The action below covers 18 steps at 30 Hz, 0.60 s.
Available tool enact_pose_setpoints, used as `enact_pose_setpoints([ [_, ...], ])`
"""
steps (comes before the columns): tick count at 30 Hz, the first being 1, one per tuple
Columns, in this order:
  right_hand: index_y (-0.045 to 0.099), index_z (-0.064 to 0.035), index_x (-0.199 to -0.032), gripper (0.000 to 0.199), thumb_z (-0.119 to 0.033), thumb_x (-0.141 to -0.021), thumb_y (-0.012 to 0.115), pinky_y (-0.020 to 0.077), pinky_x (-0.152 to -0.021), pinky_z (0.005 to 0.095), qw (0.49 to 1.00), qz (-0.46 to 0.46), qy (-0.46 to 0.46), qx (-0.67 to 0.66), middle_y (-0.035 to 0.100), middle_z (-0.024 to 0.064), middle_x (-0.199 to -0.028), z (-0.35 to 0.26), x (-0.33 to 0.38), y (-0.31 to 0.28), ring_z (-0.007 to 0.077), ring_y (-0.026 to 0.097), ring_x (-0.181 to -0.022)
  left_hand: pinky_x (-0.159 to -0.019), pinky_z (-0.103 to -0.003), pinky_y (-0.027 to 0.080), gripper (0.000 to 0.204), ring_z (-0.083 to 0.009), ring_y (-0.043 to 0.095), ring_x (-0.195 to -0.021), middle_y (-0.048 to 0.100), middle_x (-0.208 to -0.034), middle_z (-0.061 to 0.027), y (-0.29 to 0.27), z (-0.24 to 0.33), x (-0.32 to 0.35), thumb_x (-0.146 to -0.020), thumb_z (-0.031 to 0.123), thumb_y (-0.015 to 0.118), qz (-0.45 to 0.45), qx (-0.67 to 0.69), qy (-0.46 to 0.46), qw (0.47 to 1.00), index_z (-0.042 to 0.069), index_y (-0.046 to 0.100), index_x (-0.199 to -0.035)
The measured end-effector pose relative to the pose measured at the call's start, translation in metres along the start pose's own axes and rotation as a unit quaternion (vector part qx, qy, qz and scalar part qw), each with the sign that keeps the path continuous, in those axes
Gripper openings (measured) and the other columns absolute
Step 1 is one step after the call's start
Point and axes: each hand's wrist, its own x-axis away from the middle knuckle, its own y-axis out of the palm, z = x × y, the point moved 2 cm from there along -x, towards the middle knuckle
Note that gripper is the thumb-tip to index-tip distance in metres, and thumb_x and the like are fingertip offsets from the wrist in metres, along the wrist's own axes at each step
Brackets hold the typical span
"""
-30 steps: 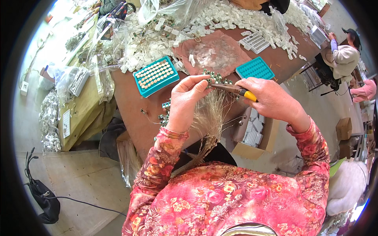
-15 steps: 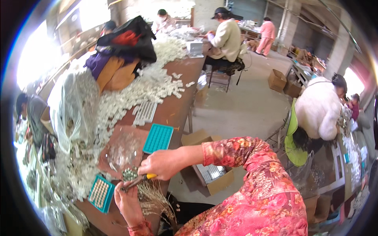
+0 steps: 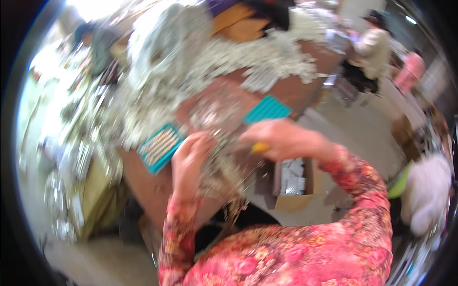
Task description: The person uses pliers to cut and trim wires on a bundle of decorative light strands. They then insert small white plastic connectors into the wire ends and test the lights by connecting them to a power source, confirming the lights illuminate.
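My right hand [image 3: 279, 138] is closed around a hand tool with a yellow handle [image 3: 260, 147]; it looks like pliers, but motion smears its tip. My left hand [image 3: 188, 159] faces it, fingers pinched together; what they hold, if anything, is too blurred to make out. Between and below my hands spreads a bundle of thin pale strands [image 3: 222, 174] at the table edge. Left of my left hand sits a teal tray [image 3: 155, 168] filled with rows of small pale pieces. A second teal tray [image 3: 267, 110] lies just beyond my right hand.
A reddish sheet [image 3: 191, 107] with small clear bits lies beyond my hands. Many white pieces [image 3: 257, 57] heap across the brown table, beside a clear plastic bag [image 3: 164, 43]. An open cardboard box [image 3: 298, 202] stands on the floor at right. Other people sit farther off.
The view has swung left and downward, so the table and trays appear farther up and right. My hands remain close together, the right one still holding the yellow-handled tool, now a little apart from the left.
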Motion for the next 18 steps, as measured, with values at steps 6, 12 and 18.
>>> enact_pose_setpoints([
  [6, 0.055, -0.0061, -0.114, 0.040, -0.007, -0.076, 0.065, 0.0459, -0.080, 0.0453, 0.957, -0.071, 0.206, 0.191, 0.057, 0.0150, -0.098, 0.017, 0.036, -0.015, 0.0360, 0.056, -0.097, -0.089, -0.032, 0.049, 0.039, -0.0266, 0.065, -0.103, 0.064, -0.120, -0.0211, -0.034, 0.034, -0.005, -0.086, 0.010, 0.068, 0.049, -0.349, 0.198, 0.915, 0.001, 0.061, -0.123],
  [12, 0.054, -0.0056, -0.123, 0.044, -0.011, -0.081, 0.064, 0.0453, -0.075, 0.0339, 0.960, 0.079, 0.267, -0.010, 0.059, 0.0098, -0.094, 0.001, 0.085, -0.004, 0.0251, 0.058, -0.086, -0.082, -0.025, 0.050, 0.030, -0.0102, 0.065, -0.093, 0.070, -0.107, -0.0091, -0.121, 0.050, 0.069, -0.092, 0.009, 0.063, 0.159, -0.356, 0.073, 0.918, 0.000, 0.063, -0.121],
  [18, 0.052, -0.0014, -0.129, 0.046, -0.013, -0.085, 0.064, 0.0390, -0.072, 0.0225, 0.819, 0.235, 0.411, -0.325, 0.051, -0.0013, -0.090, -0.031, 0.123, 0.070, 0.0086, 0.049, -0.082, -0.070, -0.030, 0.052, 0.023, -0.0222, 0.068, -0.078, 0.067, -0.090, -0.0143, -0.120, 0.016, 0.074, -0.087, 0.007, 0.067, 0.106, -0.458, 0.084, 0.878, 0.001, 0.067, -0.109],
])
